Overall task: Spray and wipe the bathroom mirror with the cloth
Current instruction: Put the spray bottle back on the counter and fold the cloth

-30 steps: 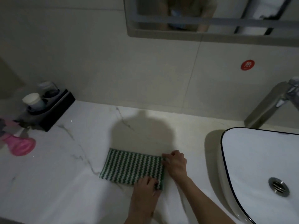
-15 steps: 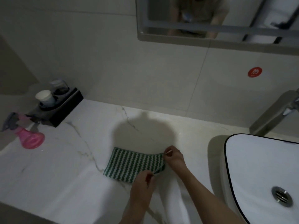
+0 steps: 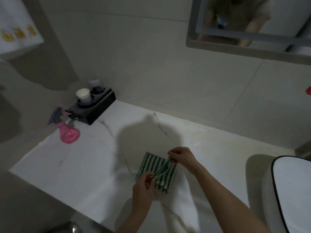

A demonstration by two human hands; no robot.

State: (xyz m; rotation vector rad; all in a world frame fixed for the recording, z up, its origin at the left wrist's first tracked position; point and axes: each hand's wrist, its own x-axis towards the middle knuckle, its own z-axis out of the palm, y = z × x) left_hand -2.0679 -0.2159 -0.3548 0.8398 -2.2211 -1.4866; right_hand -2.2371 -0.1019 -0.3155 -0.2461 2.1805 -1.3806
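Cloth [image 3: 156, 170] lies near the counter's [image 3: 84, 165] front edge. Left hand [image 3: 144, 187] and right hand [image 3: 182, 157] each pinch its raised fold.

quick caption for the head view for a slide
Both hands, left and right, pinch a green striped cloth on the marble counter; pink spray bottle stands aside, mirror above.
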